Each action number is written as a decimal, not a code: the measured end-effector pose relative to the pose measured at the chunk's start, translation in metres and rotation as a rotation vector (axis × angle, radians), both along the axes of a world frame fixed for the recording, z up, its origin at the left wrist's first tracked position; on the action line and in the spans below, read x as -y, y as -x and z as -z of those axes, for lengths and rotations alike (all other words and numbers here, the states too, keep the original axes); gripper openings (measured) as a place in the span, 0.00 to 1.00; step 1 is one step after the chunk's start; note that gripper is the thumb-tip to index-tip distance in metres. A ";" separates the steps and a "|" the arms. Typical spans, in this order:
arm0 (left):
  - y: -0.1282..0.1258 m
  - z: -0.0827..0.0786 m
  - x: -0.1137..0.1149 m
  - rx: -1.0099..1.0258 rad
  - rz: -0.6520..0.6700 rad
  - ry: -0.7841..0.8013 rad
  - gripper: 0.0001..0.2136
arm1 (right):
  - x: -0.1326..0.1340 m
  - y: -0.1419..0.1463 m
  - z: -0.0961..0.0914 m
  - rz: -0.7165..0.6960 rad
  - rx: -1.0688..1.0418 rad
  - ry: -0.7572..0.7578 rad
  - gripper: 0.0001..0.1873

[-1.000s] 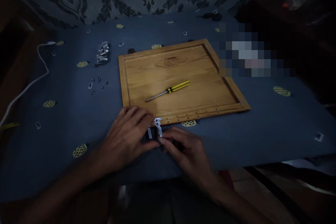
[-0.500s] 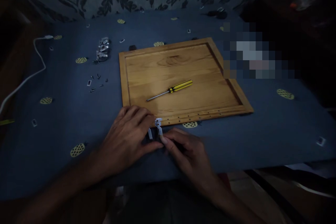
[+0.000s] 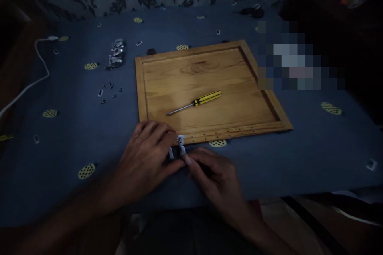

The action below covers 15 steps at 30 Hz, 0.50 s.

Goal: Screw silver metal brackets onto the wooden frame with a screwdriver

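Observation:
A small metal hinge [image 3: 180, 142] sits at the near left edge of a framed wooden panel [image 3: 209, 130]. My right hand [image 3: 217, 173] pinches the hinge's lower end between thumb and fingers. From the left, my left hand [image 3: 148, 147] curls over the panel's near corner, its thumb reaching below the hinge and its fingers closed against it. Beside the left fingers shows another bright metal strip [image 3: 171, 153]; whether it belongs to the same hinge I cannot tell. A yellow-and-black screwdriver [image 3: 194, 102] lies on the panel, tip toward the left hand. Several small holes run along the panel's near rail.
More metal hinges [image 3: 117, 52] are grouped left of the panel, with several loose screws [image 3: 110, 85] nearer me. A white cable [image 3: 44, 61] runs down the left side of the patterned blue cloth [image 3: 269, 163]. A dark object [image 3: 253, 11] lies at the back right, near a pixelated patch.
The view has shifted slightly. Both hands and the hinge keep nearly the same place against the panel.

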<state>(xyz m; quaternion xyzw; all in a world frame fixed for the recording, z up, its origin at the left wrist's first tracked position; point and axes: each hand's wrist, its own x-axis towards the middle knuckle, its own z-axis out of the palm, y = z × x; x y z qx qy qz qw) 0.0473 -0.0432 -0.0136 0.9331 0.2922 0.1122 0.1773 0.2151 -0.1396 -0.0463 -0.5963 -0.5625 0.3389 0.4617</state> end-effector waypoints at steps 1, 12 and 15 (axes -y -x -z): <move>0.000 0.000 0.000 -0.001 -0.004 0.008 0.13 | 0.000 0.000 0.000 0.001 0.002 -0.006 0.18; -0.003 -0.001 0.001 -0.006 -0.021 0.028 0.11 | 0.001 0.000 0.000 0.016 0.013 -0.043 0.15; -0.003 -0.001 0.001 -0.018 -0.024 0.024 0.10 | 0.001 0.001 0.001 0.017 0.013 -0.047 0.15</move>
